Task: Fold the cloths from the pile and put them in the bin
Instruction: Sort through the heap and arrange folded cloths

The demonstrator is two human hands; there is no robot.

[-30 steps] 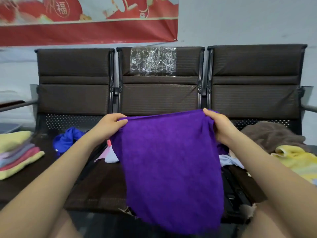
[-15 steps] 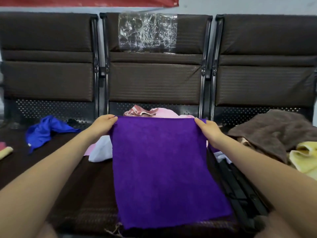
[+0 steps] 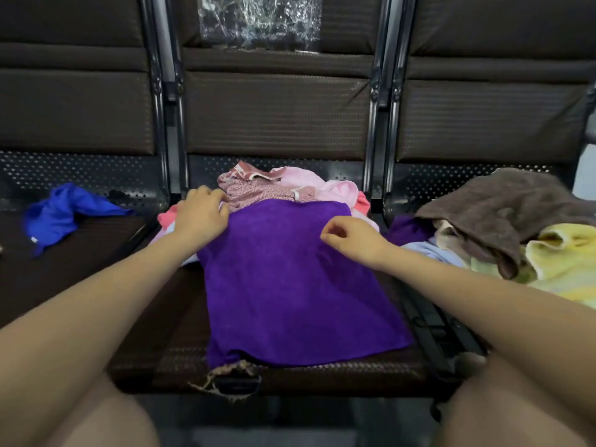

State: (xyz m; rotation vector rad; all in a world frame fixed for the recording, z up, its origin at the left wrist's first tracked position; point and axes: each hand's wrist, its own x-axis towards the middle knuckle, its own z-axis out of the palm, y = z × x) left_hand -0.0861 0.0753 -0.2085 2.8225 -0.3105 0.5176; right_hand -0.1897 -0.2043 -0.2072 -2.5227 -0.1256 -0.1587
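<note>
A purple cloth lies spread flat on the middle seat of a dark bench. Its far edge overlaps a pile of pink and patterned cloths. My left hand rests palm down on the purple cloth's far left corner, fingers bent loosely against the pile. My right hand hangs just over the cloth near its far right corner, fingers loosely curled with nothing in them. No bin shows in this view.
A blue cloth lies on the left seat. On the right seat are a brown towel, a yellow towel and another purple cloth. The middle seat's front edge is torn. Backrests close off the far side.
The purple cloth, held up by its top corners before, has been lowered flat onto the seat. Both hands have let go of the corners, and the view has tilted down.
</note>
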